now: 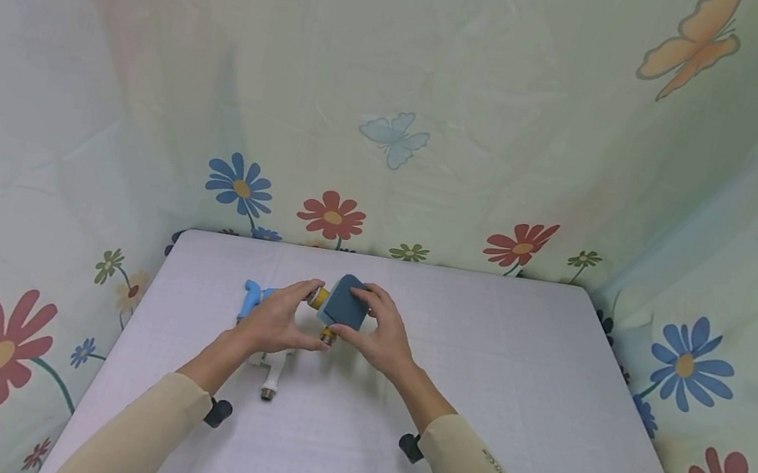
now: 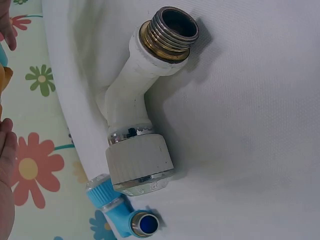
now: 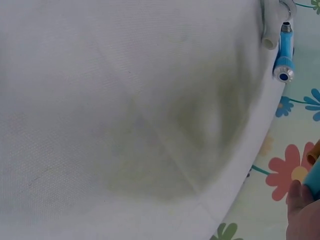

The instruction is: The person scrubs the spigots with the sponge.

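Note:
A yellow tap (image 1: 318,297) with a brass threaded end (image 1: 327,337) is held up over the table, mostly hidden behind a blue-grey pad. My left hand (image 1: 279,320) grips it, fingertips at its upper end and thumb by the threaded end. The flat, round-cornered pad (image 1: 347,304) lies over the tap's middle, and my right hand (image 1: 383,334) holds it between fingers and thumb. Beneath the left hand a white tap (image 2: 132,100) lies on the table, its brass thread showing. A light-blue tap (image 2: 118,212) rests just beyond it.
The table (image 1: 511,395) has a white cloth over it. Fabric walls (image 1: 468,75) printed with flowers and butterflies stand at the back and both sides. Small black devices sit under both wrists, the left device (image 1: 218,413) close to the white tap.

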A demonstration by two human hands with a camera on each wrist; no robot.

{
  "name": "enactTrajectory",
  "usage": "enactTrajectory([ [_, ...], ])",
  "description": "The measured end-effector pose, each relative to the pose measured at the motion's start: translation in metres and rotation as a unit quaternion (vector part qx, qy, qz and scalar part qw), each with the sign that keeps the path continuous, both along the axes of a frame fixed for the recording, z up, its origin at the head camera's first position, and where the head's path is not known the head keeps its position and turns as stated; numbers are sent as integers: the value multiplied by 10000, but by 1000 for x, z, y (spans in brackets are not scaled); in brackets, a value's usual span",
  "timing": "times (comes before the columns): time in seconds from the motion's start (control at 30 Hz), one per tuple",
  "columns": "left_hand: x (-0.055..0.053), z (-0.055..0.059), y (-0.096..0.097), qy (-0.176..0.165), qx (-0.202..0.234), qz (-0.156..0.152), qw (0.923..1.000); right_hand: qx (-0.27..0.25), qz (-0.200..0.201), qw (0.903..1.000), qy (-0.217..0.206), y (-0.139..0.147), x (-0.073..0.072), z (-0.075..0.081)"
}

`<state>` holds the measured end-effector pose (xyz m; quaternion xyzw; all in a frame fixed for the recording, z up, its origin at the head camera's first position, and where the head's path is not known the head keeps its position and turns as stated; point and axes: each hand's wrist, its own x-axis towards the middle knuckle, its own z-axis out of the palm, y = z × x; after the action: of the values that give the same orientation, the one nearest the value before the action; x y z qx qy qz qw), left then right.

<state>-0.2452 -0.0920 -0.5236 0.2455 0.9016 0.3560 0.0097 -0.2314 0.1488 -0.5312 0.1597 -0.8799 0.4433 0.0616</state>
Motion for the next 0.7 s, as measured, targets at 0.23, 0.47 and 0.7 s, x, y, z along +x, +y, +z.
enactTrajectory([
  [0.23, 1, 1, 1, 33, -15, -13, 10000, 81, -34, 10000, 22, 0, 0, 0],
  [0.47, 2, 1, 2, 32, -6, -6, 10000, 96, -83, 9999, -75, -1, 0, 1],
  [0.7, 1, 0, 2, 69, -20, -31, 10000, 81, -107, 9999, -76, -1, 1, 2],
])
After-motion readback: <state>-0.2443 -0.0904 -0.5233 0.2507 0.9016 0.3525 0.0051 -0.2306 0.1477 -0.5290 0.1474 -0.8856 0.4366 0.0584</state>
